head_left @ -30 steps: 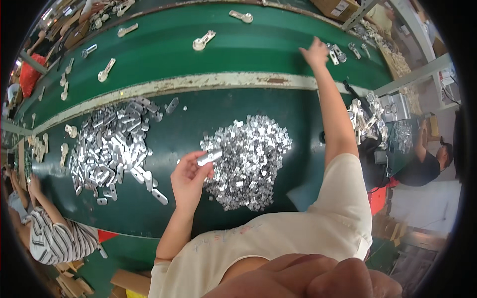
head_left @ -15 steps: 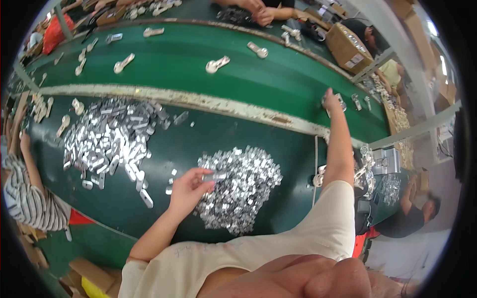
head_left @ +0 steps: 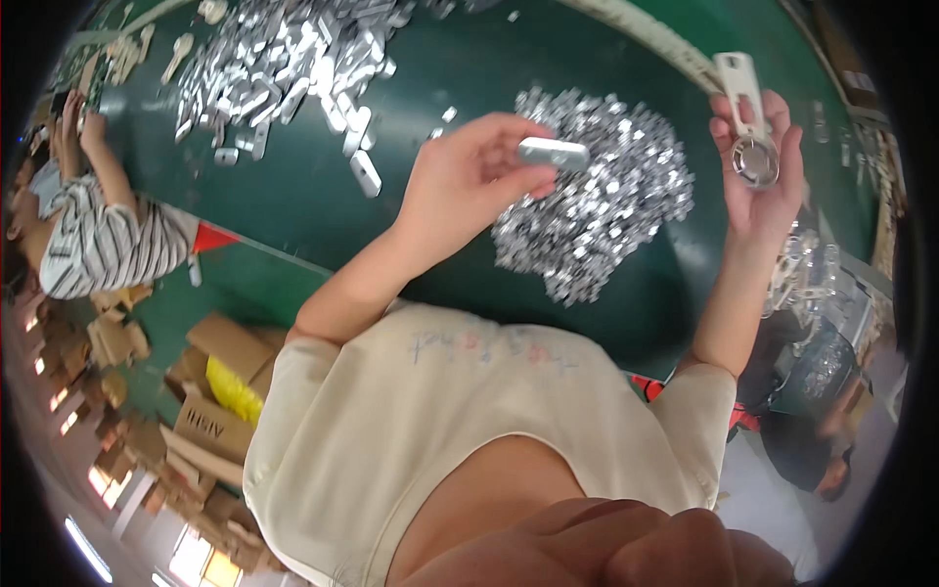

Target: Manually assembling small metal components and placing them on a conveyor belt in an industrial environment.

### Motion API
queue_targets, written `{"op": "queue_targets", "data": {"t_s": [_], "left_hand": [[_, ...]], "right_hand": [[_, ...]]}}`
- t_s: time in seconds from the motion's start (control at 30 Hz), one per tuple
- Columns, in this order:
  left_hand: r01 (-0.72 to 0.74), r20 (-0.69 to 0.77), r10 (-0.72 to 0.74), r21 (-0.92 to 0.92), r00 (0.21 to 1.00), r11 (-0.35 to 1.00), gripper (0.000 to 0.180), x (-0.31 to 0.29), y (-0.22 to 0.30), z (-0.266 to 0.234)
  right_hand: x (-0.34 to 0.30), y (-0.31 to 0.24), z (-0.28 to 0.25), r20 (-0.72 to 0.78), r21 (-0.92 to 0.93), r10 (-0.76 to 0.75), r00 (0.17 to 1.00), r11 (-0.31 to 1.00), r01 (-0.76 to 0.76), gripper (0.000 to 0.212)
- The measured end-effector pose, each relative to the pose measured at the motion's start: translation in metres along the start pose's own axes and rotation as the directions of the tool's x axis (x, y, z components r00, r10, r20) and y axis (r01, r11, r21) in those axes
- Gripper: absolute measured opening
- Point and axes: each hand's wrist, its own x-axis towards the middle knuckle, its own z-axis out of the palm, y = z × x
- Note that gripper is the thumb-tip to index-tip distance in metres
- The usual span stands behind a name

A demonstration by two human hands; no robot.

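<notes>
My left hand (head_left: 455, 191) pinches a flat, rounded silver metal plate (head_left: 554, 154) between thumb and fingertips, above the left part of a heap of small shiny metal pieces (head_left: 611, 186). Raised to the right of that heap, my right hand (head_left: 761, 201) has its fingers curled around a white handled part (head_left: 755, 159). This part has a slotted handle pointing away from me and a round metal-rimmed end lying toward my palm. The two held things are well apart. A larger heap of longer silver plates (head_left: 293, 64) lies at the far left.
The dark green tabletop (head_left: 421, 93) carries both heaps. A pale rail (head_left: 665, 44) borders it at the far side. At left sits a co-worker in a striped shirt (head_left: 117, 240); another person (head_left: 802, 450) is at right. Cardboard boxes (head_left: 210, 426) stand on the floor at lower left.
My right hand has come back from the green belt beyond the rail, bringing the white handled part. My left hand keeps the metal plate, now held higher. The view has tilted toward my body.
</notes>
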Motion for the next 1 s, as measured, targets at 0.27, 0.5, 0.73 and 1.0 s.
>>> {"op": "queue_targets", "data": {"t_s": [0.27,0.5,0.73,1.0], "left_hand": [[-0.045,0.037,0.044,0.035,0.998,0.998,0.030,-0.007,0.005,-0.002],[0.016,-0.010,-0.015,0.106,1.000,0.994,0.029,-0.012,0.005,-0.003],[0.061,0.052,-0.065,0.069,0.997,0.996,0.030,-0.013,0.017,-0.001],[0.043,0.130,-0.050,0.055,0.990,0.998,0.030,-0.017,0.020,0.000]], "right_hand": [[-0.041,0.037,0.042,-0.041,-0.174,0.397,0.917,0.901,-0.397,0.031],[-0.055,0.050,0.075,-0.063,0.073,0.463,0.884,0.886,-0.458,0.044],[-0.046,0.041,0.074,0.252,-0.880,-0.176,0.952,0.368,0.301,0.042],[-0.040,0.046,0.080,0.447,-0.866,-0.147,0.882,0.175,0.468,0.034]]}}
